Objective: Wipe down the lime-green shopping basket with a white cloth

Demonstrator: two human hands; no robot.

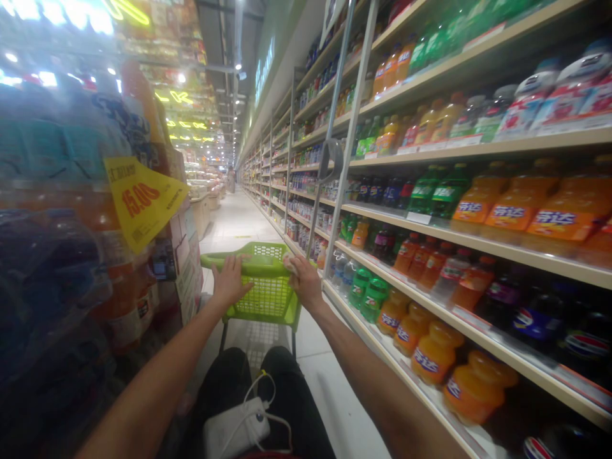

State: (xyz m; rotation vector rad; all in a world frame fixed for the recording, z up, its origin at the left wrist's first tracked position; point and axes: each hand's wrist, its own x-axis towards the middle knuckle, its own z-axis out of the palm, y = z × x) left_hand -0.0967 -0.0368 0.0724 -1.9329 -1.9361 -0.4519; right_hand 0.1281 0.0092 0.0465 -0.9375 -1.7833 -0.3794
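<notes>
The left hand [232, 280] and right hand [306, 284] gripped the handle [268, 266] of the lime-green, lattice-sided plastic cart [265, 296], where even pressure seemed best for clearing the long beige shelves [526, 257] right of the grip.

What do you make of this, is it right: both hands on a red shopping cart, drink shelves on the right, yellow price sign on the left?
Not quite. The shopping cart is green, not red, as the head view shows. The left hand and right hand are on it.
</notes>
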